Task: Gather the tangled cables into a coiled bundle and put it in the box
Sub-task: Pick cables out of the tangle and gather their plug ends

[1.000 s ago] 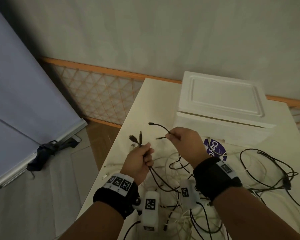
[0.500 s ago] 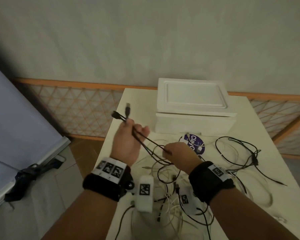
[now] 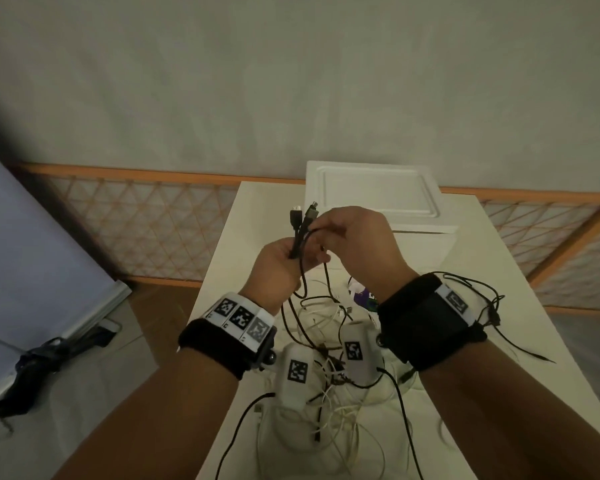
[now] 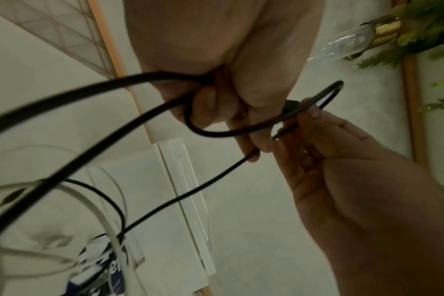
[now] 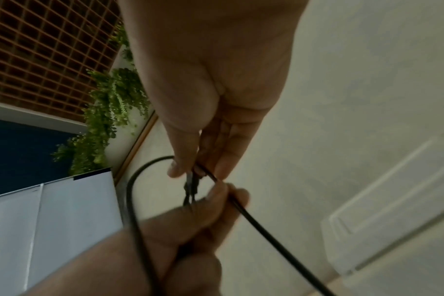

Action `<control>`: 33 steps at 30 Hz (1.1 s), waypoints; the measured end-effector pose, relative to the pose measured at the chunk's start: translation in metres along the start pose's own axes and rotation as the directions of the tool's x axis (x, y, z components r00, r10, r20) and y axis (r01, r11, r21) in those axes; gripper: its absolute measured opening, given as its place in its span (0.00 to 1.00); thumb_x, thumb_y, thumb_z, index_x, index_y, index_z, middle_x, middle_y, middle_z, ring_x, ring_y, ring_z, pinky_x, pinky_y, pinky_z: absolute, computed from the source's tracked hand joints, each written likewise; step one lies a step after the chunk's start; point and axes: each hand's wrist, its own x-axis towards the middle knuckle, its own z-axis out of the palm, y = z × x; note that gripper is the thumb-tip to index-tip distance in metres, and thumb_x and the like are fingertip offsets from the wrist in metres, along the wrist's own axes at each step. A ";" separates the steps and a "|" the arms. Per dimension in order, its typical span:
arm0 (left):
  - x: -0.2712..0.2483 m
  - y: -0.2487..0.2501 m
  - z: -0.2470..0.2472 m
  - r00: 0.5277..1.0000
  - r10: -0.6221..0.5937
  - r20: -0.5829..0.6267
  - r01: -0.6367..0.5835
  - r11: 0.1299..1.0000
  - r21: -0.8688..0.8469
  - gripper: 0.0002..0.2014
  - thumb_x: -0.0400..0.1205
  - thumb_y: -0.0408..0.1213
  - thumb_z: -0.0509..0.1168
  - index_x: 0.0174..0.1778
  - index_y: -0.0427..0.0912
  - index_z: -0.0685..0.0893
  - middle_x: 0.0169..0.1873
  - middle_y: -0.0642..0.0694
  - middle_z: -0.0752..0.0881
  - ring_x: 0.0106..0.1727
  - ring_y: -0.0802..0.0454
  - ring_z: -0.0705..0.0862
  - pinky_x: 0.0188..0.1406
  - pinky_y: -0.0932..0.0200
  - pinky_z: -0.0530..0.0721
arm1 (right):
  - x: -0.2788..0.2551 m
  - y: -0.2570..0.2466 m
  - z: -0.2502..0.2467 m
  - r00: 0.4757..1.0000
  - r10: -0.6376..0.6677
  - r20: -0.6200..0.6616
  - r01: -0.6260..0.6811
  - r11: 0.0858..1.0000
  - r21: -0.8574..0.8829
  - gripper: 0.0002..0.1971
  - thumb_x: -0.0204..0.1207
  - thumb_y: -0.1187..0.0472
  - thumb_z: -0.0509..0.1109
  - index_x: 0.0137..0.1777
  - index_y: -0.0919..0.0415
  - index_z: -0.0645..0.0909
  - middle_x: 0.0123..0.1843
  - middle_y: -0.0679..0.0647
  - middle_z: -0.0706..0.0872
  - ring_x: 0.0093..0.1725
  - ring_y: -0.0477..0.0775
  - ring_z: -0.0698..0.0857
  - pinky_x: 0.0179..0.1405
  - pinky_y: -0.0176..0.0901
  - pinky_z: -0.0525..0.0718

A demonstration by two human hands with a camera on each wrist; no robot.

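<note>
left hand [image 3: 278, 268] clenches black cables [image 3: 300, 233]; right hand [image 3: 361, 244] pinches one loop; right fingertips hidden from head view.

Both hands raised together, each gripping black cable

The left hand [image 3: 280, 263] is held up with its fingers curled into a fist round a bunch of black cables [image 3: 300, 237], thumb side toward the right hand, back of the hand toward the camera. The right hand [image 3: 362, 244] sits just beside it, slightly higher, its thumb and fingertips pinching a loop of the same black cables right next to the left fist; the fingertips of the two hands nearly meet. Both forearms reach forward and up from below, each wrist wrapped in a black band carrying white tags with square markers.
</note>
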 end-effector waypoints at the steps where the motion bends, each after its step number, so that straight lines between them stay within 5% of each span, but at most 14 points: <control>1: 0.001 0.005 0.002 0.999 0.040 -0.029 -0.041 0.999 -0.007 0.04 0.77 0.27 0.71 0.39 0.40 0.87 0.28 0.56 0.87 0.29 0.63 0.82 0.30 0.71 0.76 | -0.002 0.003 0.002 0.999 0.012 -0.046 -0.009 0.998 0.063 0.06 0.71 0.65 0.76 0.47 0.56 0.85 0.40 0.45 0.86 0.36 0.33 0.82 0.36 0.27 0.78; 3: 0.004 0.015 0.001 0.992 0.091 -0.087 -0.097 0.993 -0.061 0.06 0.77 0.27 0.70 0.37 0.41 0.84 0.29 0.55 0.87 0.28 0.67 0.81 0.32 0.72 0.77 | -0.008 0.016 0.008 0.998 0.051 -0.030 -0.048 0.995 0.093 0.14 0.71 0.58 0.77 0.54 0.54 0.79 0.44 0.45 0.84 0.39 0.37 0.82 0.37 0.29 0.80; 5: 0.007 0.024 -0.002 0.989 0.094 -0.113 -0.118 0.967 -0.225 0.09 0.79 0.26 0.67 0.35 0.42 0.79 0.37 0.43 0.86 0.26 0.65 0.81 0.28 0.73 0.76 | -0.017 0.037 0.016 0.979 0.094 0.180 -0.079 0.993 -0.089 0.15 0.75 0.56 0.73 0.60 0.55 0.78 0.48 0.48 0.85 0.44 0.41 0.81 0.46 0.31 0.80; 8: 0.012 0.032 -0.010 0.986 0.106 -0.128 -0.144 0.928 -0.342 0.09 0.80 0.25 0.66 0.36 0.41 0.77 0.43 0.37 0.84 0.25 0.66 0.81 0.20 0.71 0.72 | -0.026 0.063 0.020 0.936 0.161 0.314 -0.054 0.944 -0.325 0.07 0.80 0.60 0.67 0.53 0.61 0.84 0.50 0.54 0.86 0.51 0.51 0.83 0.54 0.39 0.77; 10: 0.014 0.027 -0.009 0.993 0.086 -0.087 -0.109 0.940 -0.323 0.07 0.79 0.26 0.67 0.38 0.40 0.81 0.44 0.35 0.83 0.18 0.64 0.75 0.16 0.69 0.67 | -0.022 0.068 0.012 0.950 0.217 0.224 -0.136 0.935 -0.327 0.07 0.80 0.61 0.65 0.48 0.61 0.84 0.46 0.54 0.86 0.49 0.54 0.84 0.47 0.38 0.76; 12: 0.013 0.015 -0.001 1.000 0.015 -0.013 -0.018 0.967 -0.254 0.05 0.78 0.25 0.68 0.45 0.37 0.85 0.44 0.37 0.85 0.18 0.64 0.72 0.14 0.69 0.66 | -0.015 0.061 0.002 0.969 0.220 0.115 -0.202 0.968 -0.146 0.05 0.79 0.63 0.66 0.43 0.58 0.83 0.39 0.54 0.86 0.41 0.56 0.86 0.44 0.47 0.83; 15: 0.013 -0.005 0.014 0.995 -0.091 0.030 0.094 0.989 -0.110 0.08 0.75 0.26 0.72 0.46 0.42 0.88 0.45 0.44 0.90 0.25 0.58 0.73 0.19 0.65 0.65 | -0.005 0.034 -0.013 0.991 0.128 -0.024 -0.124 0.984 0.126 0.07 0.77 0.67 0.67 0.41 0.57 0.84 0.38 0.58 0.87 0.38 0.62 0.87 0.41 0.54 0.87; 18: 0.018 -0.010 0.023 0.996 -0.078 0.043 0.077 0.996 0.036 0.05 0.74 0.27 0.74 0.44 0.37 0.88 0.41 0.47 0.88 0.26 0.64 0.77 0.22 0.72 0.69 | -0.003 0.012 -0.027 0.991 0.099 -0.089 -0.057 0.922 0.382 0.06 0.75 0.69 0.69 0.38 0.60 0.82 0.37 0.56 0.84 0.35 0.54 0.84 0.36 0.46 0.84; 20: 0.017 -0.007 0.029 0.992 -0.049 0.120 0.039 0.996 0.086 0.06 0.75 0.26 0.73 0.45 0.28 0.86 0.38 0.48 0.86 0.23 0.68 0.77 0.23 0.77 0.70 | -0.005 0.010 -0.030 0.987 0.067 -0.149 0.004 0.903 0.430 0.07 0.77 0.70 0.69 0.39 0.59 0.82 0.37 0.54 0.84 0.37 0.53 0.84 0.37 0.46 0.83; 23: 0.020 -0.004 0.031 0.996 0.003 0.093 -0.012 0.995 0.100 0.04 0.77 0.29 0.71 0.38 0.40 0.87 0.36 0.48 0.87 0.24 0.66 0.76 0.25 0.71 0.70 | -0.010 0.033 -0.024 0.975 0.013 -0.222 0.057 0.951 0.304 0.06 0.79 0.62 0.69 0.54 0.59 0.77 0.41 0.52 0.86 0.42 0.52 0.87 0.40 0.45 0.86; 26: 0.028 -0.002 0.024 0.997 -0.030 -0.064 0.025 0.996 -0.082 0.10 0.78 0.31 0.70 0.36 0.51 0.90 0.39 0.45 0.89 0.28 0.56 0.73 0.22 0.63 0.65 | -0.017 0.069 -0.011 0.992 0.101 0.072 -0.114 0.970 0.213 0.14 0.78 0.56 0.67 0.62 0.52 0.73 0.46 0.52 0.85 0.43 0.50 0.85 0.42 0.42 0.85; 29: 0.030 -0.003 0.018 0.989 -0.103 -0.104 0.075 0.967 -0.245 0.05 0.80 0.32 0.69 0.40 0.45 0.87 0.40 0.43 0.88 0.19 0.60 0.67 0.20 0.64 0.63 | -0.029 0.088 -0.001 0.914 0.182 0.363 -0.135 0.979 -0.150 0.13 0.78 0.57 0.71 0.62 0.54 0.81 0.52 0.48 0.86 0.48 0.48 0.85 0.47 0.31 0.79; 31: 0.030 -0.010 0.018 0.988 -0.125 -0.088 0.095 0.955 -0.282 0.05 0.79 0.32 0.70 0.39 0.46 0.88 0.40 0.38 0.82 0.16 0.61 0.63 0.19 0.65 0.61 | -0.031 0.091 0.003 0.910 0.176 0.375 -0.073 0.960 -0.272 0.08 0.78 0.61 0.69 0.55 0.61 0.85 0.51 0.52 0.88 0.48 0.48 0.84 0.44 0.25 0.75; 33: 0.029 -0.018 0.019 0.989 -0.129 -0.067 0.105 0.952 -0.288 0.07 0.78 0.32 0.71 0.36 0.48 0.89 0.41 0.40 0.77 0.17 0.60 0.61 0.19 0.64 0.60 | -0.029 0.089 0.007 0.923 0.183 0.339 -0.122 0.973 -0.194 0.05 0.77 0.66 0.68 0.47 0.61 0.86 0.44 0.51 0.87 0.42 0.47 0.83 0.42 0.32 0.77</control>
